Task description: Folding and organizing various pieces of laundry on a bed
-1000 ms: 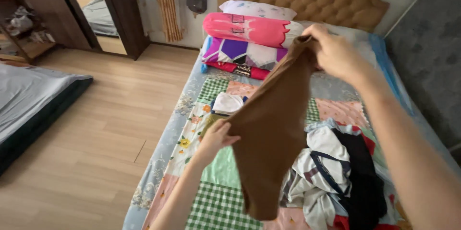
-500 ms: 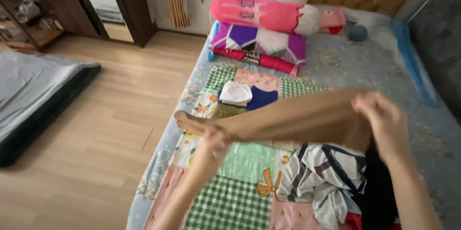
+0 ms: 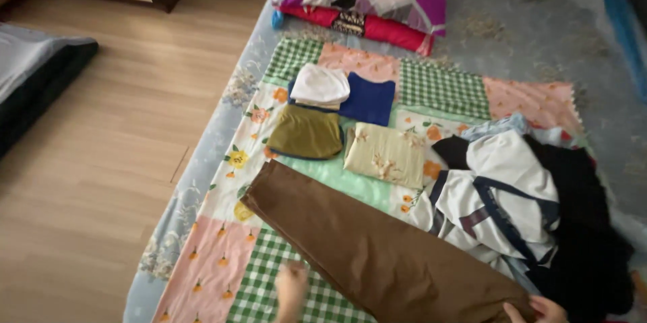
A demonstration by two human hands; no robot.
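Head view: left hand (image 3: 291,289) lies loose beside brown trousers (image 3: 377,249); right hand (image 3: 539,309) pinches their near-right end; flattening creases outward seems best.

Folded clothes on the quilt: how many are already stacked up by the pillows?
4: a white piece, a blue one beside it, an olive one and a cream floral one below. More may be hidden.

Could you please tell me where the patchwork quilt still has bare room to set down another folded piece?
Free: the pink and green checked squares left of the long brown garment, and the checked strip right of the folded blue piece. Crowded: the loose clothes heap at right.
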